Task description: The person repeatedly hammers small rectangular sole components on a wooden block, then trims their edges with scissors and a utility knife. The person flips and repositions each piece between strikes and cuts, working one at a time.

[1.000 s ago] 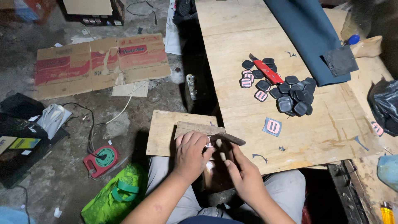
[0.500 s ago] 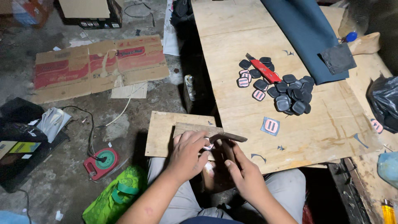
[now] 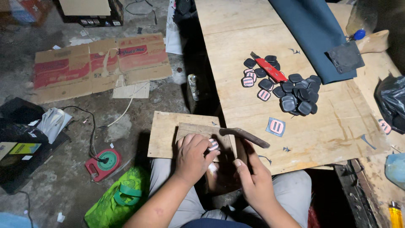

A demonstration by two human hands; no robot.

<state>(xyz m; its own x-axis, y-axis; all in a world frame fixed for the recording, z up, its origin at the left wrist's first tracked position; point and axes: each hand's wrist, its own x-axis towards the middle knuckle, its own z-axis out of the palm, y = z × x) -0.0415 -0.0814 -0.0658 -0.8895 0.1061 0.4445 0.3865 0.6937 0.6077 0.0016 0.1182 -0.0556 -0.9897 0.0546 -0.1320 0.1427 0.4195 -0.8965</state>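
Striped patch (image 3: 214, 144), small and pink-and-white, sits pinched in the left hand (image 3: 192, 158) fingers over a small board (image 3: 168, 133) on the lap. Right hand (image 3: 253, 181) curls around a dark object; its grip is unclear. Best kept flat, pressed squarely, hammer (image 3: 244, 135) within reach.

Small striped piece (image 3: 214, 145) mostly covered by left hand's fingers (image 3: 198, 145), yellow lighter (image 3: 395, 214) cut by bottom edge
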